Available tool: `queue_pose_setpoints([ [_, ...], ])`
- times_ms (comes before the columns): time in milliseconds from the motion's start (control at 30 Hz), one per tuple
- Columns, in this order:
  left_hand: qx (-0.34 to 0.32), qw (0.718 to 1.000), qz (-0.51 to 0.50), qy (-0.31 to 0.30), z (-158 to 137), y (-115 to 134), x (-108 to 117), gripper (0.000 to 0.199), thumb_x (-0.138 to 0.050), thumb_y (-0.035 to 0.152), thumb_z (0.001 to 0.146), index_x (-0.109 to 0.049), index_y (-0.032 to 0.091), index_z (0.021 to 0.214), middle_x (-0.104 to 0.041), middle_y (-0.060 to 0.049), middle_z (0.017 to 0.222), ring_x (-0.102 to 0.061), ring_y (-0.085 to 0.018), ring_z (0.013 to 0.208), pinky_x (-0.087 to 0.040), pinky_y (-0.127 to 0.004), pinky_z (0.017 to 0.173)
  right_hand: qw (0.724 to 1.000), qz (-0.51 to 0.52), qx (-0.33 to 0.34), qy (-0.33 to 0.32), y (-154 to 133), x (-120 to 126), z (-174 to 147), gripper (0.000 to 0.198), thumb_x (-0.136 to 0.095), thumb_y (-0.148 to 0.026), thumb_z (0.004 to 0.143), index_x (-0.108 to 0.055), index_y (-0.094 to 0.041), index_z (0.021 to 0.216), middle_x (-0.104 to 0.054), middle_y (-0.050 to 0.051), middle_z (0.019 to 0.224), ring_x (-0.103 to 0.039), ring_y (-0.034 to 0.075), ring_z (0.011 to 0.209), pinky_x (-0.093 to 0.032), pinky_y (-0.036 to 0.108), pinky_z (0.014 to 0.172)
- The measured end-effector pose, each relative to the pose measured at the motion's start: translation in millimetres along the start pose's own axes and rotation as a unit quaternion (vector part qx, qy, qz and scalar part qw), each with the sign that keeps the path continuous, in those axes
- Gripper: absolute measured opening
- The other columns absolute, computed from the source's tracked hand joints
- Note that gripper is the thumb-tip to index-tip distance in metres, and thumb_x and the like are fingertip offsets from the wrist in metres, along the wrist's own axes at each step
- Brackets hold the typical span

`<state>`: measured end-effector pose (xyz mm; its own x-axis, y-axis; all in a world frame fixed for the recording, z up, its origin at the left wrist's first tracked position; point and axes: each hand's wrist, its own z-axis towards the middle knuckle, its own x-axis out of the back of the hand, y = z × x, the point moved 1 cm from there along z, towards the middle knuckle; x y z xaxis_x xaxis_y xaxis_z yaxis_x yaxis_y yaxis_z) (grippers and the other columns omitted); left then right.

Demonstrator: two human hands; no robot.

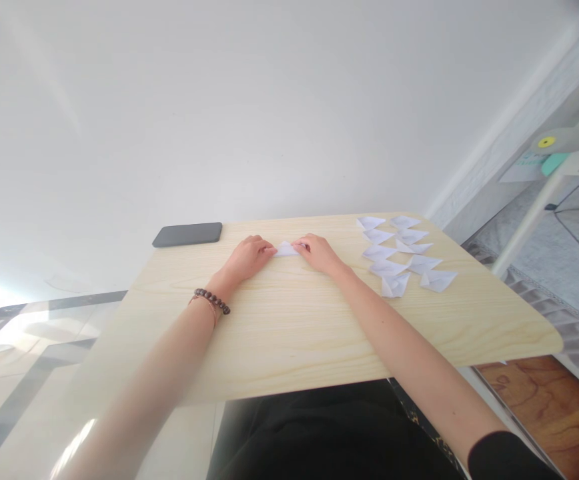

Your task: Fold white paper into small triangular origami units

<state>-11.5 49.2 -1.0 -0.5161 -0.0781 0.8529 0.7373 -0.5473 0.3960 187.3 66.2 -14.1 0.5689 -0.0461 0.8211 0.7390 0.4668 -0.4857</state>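
White paper (285,249) held at both ends near the far edge of the worktop (289,340)

The white paper, folded into a small, low shape with a peak at its middle, is held close to the far edge, about midway between the left and right edges. Its left end is pinched by the left hand (249,259), its right end by the right hand (318,253); each grip is closed narrowly, with the ends partly hidden by the fingers. A dark beaded bracelet (213,300) is worn on the left wrist, beside a thinner band.

To the right, folded white pieces (379,253) are set out in two columns, running from the far right corner toward the near edge; some are overlapped by their neighbours. At the far left corner a flat dark phone-like slab (188,235) is laid.

Beyond the far edge, the view is filled by a pale wall (269,127). Past the right edge, a white pole (527,227) can be seen, slanted. Below the near edge, black clothing (309,433) is shown.
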Motion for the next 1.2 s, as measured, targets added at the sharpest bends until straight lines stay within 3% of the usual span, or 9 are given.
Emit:
queue_pose_setpoints([
  [133,-0.009,1.0,-0.02,-0.005,1,2,-4,0.035,-0.044,0.042,0.079,-0.063,0.019,0.097,-0.058,-0.007,0.086,-0.05,-0.021,0.085,-0.037,-0.033,0.08,1.0,-0.002,0.0,-0.006,0,0,0,0.026,-0.044,-0.03,0.083,-0.066,-0.02,0.093,-0.057,0.004,0.078,-0.049,0.013,0.069,-0.035,0.024,0.07],
  [300,0.006,0.999,-0.036,-0.02,5,1,-8,0.034,-0.04,0.039,0.082,-0.065,0.02,0.092,-0.061,-0.006,0.082,-0.052,-0.02,0.079,-0.038,-0.031,0.075,1.0,-0.011,-0.001,0.007,0,-2,0,0.026,-0.044,-0.032,0.083,-0.066,-0.02,0.091,-0.052,0.004,0.075,-0.048,0.013,0.071,-0.035,0.025,0.071],
  [833,0.004,0.999,0.033,0.008,7,-4,-12,0.034,-0.039,0.037,0.083,-0.066,0.022,0.096,-0.06,-0.008,0.081,-0.047,-0.022,0.084,-0.037,-0.034,0.08,0.999,-0.009,-0.026,0.035,0,-4,0,0.021,-0.046,-0.029,0.082,-0.065,-0.02,0.084,-0.05,0.003,0.077,-0.05,0.013,0.072,-0.036,0.025,0.074],
  [1067,0.097,0.993,0.064,-0.016,5,1,-12,0.027,-0.042,0.039,0.081,-0.061,0.027,0.096,-0.055,-0.006,0.096,-0.042,-0.025,0.096,-0.033,-0.042,0.084,0.997,-0.002,-0.052,0.058,0,-5,0,0.013,-0.049,-0.023,0.078,-0.061,-0.019,0.083,-0.049,0.003,0.088,-0.053,0.012,0.075,-0.04,0.026,0.074],
  [1200,0.112,0.991,0.068,-0.03,3,0,-10,0.027,-0.039,0.041,0.082,-0.057,0.03,0.099,-0.05,-0.006,0.104,-0.04,-0.027,0.1,-0.033,-0.045,0.084,0.997,-0.003,-0.054,0.063,0,-6,0,0.012,-0.049,-0.022,0.078,-0.059,-0.02,0.085,-0.051,0.004,0.09,-0.054,0.013,0.079,-0.041,0.026,0.075],
])
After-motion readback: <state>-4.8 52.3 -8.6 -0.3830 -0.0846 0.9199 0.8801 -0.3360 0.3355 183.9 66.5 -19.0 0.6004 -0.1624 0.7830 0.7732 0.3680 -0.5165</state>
